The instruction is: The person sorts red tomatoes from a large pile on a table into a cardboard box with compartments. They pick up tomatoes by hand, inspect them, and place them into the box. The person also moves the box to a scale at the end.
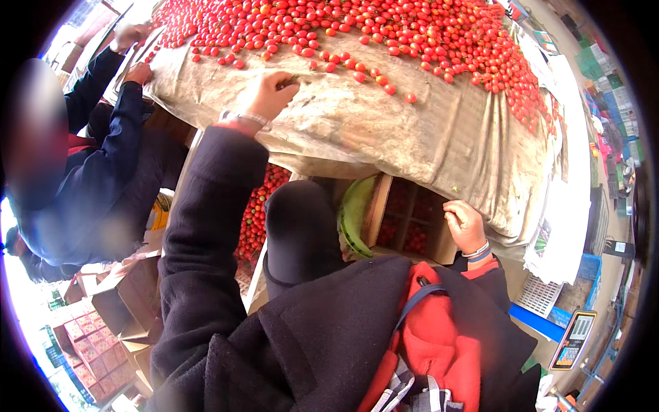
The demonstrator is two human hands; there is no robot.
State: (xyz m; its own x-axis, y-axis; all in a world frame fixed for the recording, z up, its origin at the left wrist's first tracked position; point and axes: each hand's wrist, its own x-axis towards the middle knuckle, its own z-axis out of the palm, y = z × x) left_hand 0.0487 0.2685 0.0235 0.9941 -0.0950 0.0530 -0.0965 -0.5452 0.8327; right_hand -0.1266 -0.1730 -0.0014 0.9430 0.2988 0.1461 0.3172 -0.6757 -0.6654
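Small red cherry tomatoes point(360, 23) are heaped over a stained, cream-coloured cloth point(350, 113), with a short line of loose ones trailing toward me. My left hand point(270, 95) is over the cloth, just short of those loose tomatoes. Its fingers curl around a dark gap, and whether anything is in them cannot be made out. Near the cloth's front edge, my right hand point(465, 225) has its fingertips drawn together with nothing visible between them. A tiny green tomato calyx point(454, 189) shows against the cloth just beyond those fingertips.
Below the cloth are more tomatoes point(262, 206), a green curved rim point(355, 221) and an open box point(445, 242). At left, a person's hand point(139, 73) reaches the cloth. Cardboard boxes point(126, 293) stand lower left. A blue crate point(589, 273) and weighing-scale display point(573, 340) are at right.
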